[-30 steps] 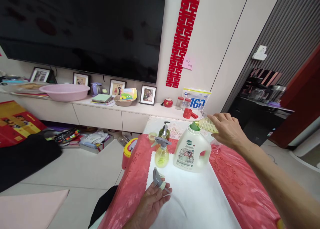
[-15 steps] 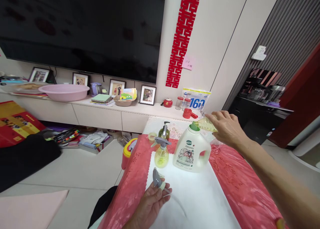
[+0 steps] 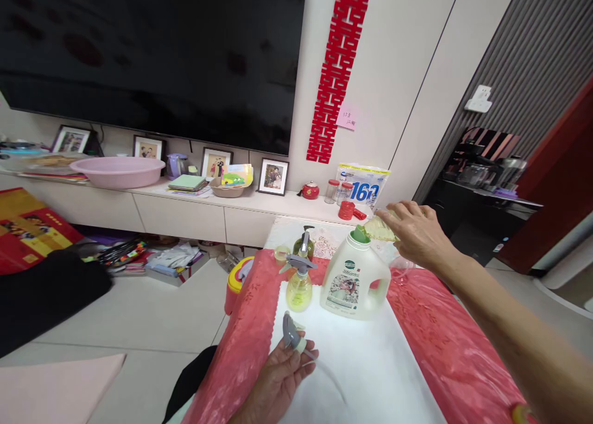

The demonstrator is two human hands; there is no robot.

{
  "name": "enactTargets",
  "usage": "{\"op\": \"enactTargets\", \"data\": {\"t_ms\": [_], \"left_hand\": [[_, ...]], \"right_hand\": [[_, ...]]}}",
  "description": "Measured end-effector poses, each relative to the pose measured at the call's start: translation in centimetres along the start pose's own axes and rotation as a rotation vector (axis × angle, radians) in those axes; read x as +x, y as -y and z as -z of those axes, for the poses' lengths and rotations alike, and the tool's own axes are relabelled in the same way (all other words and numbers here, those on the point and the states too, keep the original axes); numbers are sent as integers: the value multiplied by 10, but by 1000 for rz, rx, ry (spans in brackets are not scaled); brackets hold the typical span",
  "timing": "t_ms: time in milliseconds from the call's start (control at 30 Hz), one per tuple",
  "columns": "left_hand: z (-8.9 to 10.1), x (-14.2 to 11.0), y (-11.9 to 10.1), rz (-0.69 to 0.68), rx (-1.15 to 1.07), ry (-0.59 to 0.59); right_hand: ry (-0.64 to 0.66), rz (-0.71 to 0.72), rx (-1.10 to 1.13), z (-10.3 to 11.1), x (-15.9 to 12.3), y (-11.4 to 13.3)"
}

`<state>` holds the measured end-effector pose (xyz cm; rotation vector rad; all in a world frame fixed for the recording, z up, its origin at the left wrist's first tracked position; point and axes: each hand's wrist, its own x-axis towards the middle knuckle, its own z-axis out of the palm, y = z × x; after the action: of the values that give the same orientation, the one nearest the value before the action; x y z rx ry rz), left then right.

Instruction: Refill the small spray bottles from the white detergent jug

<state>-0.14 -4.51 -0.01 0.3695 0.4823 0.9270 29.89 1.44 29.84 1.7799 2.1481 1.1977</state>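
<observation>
My left hand [image 3: 278, 374] is closed around a grey trigger sprayer head [image 3: 290, 331], its thin dip tube trailing right over the white mat [image 3: 370, 356]. Up on the right, my right hand [image 3: 419, 231] grips a clear, yellowish spray bottle [image 3: 380, 227], tipped so its mouth meets the green spout [image 3: 359, 233] of a large white detergent jug [image 3: 354, 282]. The jug stands upright on the mat. To its left is another spray bottle [image 3: 299, 293], holding yellow-green liquid and fitted with its grey sprayer. Fingers partly hide the tilted bottle.
Behind stand a dark green pump bottle [image 3: 306, 243] and a small pale cup [image 3: 281, 254]. Red plastic [image 3: 445, 325] covers the table. A low white cabinet [image 3: 185, 220] carries picture frames, a pink basin [image 3: 118, 172], jars and a bag. A red-and-yellow bin [image 3: 236, 282] stands left.
My right hand has tilted the bottle slightly and shifted a little left against the jug's spout. My left hand holds the sprayer head almost still.
</observation>
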Motion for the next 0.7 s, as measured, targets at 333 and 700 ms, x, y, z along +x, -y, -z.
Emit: {"op": "enactTargets", "data": {"t_ms": [333,700], "left_hand": [[1,1,0,2,-17,-3],[1,1,0,5,-31,-5]], "right_hand": [[0,72,-34,15,8,3],[-25,138,-165,26,16,9]]}}
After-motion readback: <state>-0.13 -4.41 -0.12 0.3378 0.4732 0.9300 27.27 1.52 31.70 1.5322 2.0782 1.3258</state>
